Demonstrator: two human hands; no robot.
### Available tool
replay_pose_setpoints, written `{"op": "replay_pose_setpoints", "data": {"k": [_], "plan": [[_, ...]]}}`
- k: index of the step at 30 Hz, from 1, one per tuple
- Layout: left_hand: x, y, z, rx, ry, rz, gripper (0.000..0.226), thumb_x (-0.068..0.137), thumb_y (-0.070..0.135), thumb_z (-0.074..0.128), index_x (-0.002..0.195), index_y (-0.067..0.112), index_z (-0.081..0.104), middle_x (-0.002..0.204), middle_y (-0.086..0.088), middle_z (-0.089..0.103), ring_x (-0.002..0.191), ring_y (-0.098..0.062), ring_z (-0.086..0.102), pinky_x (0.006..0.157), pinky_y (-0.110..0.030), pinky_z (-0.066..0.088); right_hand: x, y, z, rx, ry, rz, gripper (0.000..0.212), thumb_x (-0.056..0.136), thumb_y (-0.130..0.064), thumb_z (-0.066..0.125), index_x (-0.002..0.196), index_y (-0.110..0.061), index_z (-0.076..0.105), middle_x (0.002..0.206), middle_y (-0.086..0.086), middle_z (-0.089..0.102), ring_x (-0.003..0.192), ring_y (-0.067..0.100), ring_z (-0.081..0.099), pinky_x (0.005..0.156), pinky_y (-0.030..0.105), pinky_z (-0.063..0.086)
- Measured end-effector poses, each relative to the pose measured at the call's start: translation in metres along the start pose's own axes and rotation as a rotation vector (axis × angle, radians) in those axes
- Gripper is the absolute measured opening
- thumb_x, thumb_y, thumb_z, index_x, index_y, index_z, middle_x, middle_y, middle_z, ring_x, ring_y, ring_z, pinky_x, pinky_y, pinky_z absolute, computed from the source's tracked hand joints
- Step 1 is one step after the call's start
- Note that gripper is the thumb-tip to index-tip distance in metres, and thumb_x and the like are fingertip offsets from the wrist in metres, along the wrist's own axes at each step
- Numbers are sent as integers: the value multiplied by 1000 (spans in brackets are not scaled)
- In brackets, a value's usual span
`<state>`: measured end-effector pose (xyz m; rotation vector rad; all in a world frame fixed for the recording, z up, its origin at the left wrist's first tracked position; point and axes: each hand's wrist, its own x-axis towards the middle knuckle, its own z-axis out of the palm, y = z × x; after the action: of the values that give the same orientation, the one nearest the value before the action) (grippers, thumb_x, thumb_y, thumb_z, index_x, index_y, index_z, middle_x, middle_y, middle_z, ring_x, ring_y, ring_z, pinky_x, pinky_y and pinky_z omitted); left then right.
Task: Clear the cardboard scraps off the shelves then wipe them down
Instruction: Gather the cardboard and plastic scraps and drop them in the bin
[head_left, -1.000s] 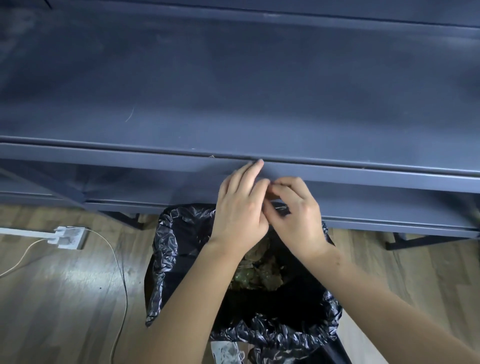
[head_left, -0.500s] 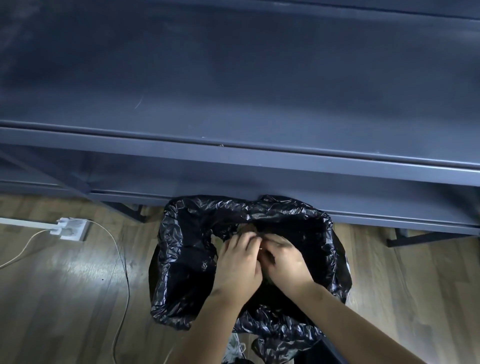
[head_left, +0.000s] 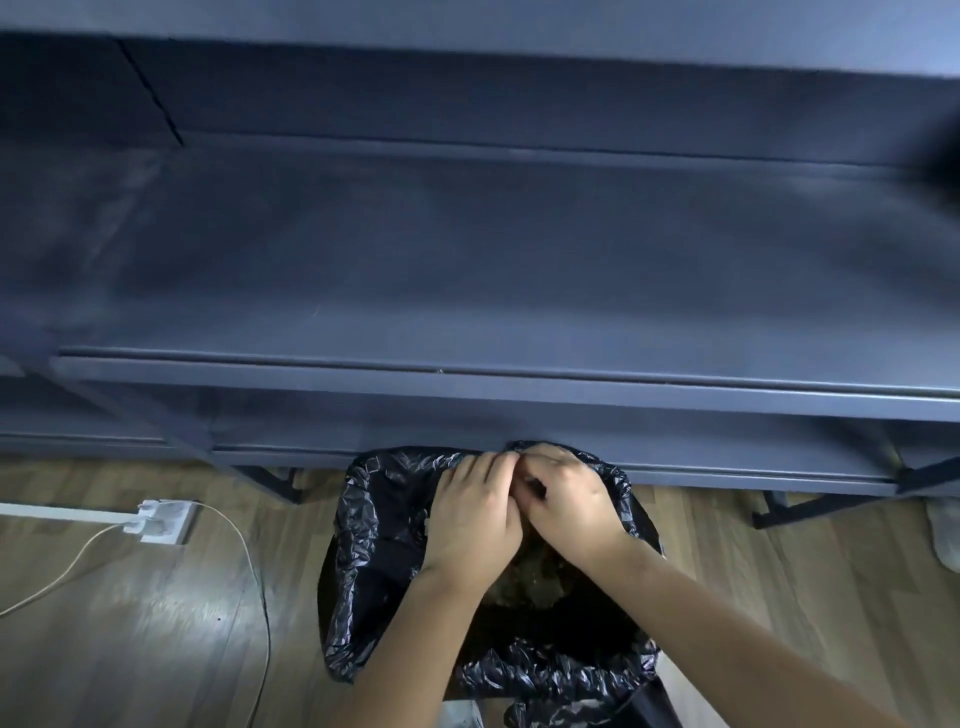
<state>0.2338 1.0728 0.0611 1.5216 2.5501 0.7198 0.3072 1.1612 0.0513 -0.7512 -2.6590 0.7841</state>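
Note:
My left hand (head_left: 475, 512) and my right hand (head_left: 569, 501) are pressed together over the open bin with a black bag (head_left: 358, 519), near its far rim. Their fingers are curled shut and touch at the tips; nothing shows between them. Brownish rubbish (head_left: 530, 577) lies inside the bin below the hands. The dark blue-grey upper shelf (head_left: 467, 270) stretches across the view and looks bare apart from dusty smears. A tiny speck (head_left: 440, 371) sits on its front edge. The lower shelf (head_left: 675, 447) runs just behind the bin.
A white power strip (head_left: 163, 519) lies on the wooden floor (head_left: 130, 623) at the left, with a cable (head_left: 249, 561) curving past the bin. Black shelf legs (head_left: 270, 480) stand beside the bin. A white object (head_left: 945, 530) sits at the right edge.
Both hands left the upper shelf's front edge, dropped into the bin's mouth, and now sit near its far rim. The view has pulled back and shows more of the shelf.

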Motion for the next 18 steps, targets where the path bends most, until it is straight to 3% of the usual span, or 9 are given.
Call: {"op": "replay_pose_setpoints", "data": {"k": [3, 8, 14, 18], "plan": [[12, 18, -32, 16, 37, 18, 44, 66, 13, 33, 87, 11, 71, 78, 4, 71, 69, -16, 69, 64, -25, 56, 8, -17, -32, 9, 77, -31, 22, 75, -17, 49, 68, -4, 65, 69, 8, 64, 64, 28, 62, 57, 21, 36], [25, 53, -84, 27, 149, 52, 43, 67, 13, 33, 87, 10, 71, 78, 3, 72, 69, -16, 70, 63, -25, 56, 17, -44, -88, 30, 167, -84, 33, 78, -24, 43, 72, 1, 64, 74, 12, 63, 70, 30, 59, 57, 26, 38], [34, 91, -132, 53, 257, 110, 31, 65, 5, 43, 83, 9, 68, 72, 2, 69, 64, -18, 67, 60, -25, 55, 16, -73, -146, 9, 271, -170, 12, 72, -7, 55, 64, -1, 63, 64, 11, 62, 57, 26, 58, 48, 24, 38], [43, 116, -158, 42, 323, 169, 39, 68, 9, 32, 83, 7, 67, 73, 0, 69, 64, -19, 67, 60, -24, 53, 17, -85, -184, 0, 306, -202, 15, 73, -8, 54, 60, -3, 59, 60, 5, 54, 52, 18, 46, 42, 20, 29]]}}
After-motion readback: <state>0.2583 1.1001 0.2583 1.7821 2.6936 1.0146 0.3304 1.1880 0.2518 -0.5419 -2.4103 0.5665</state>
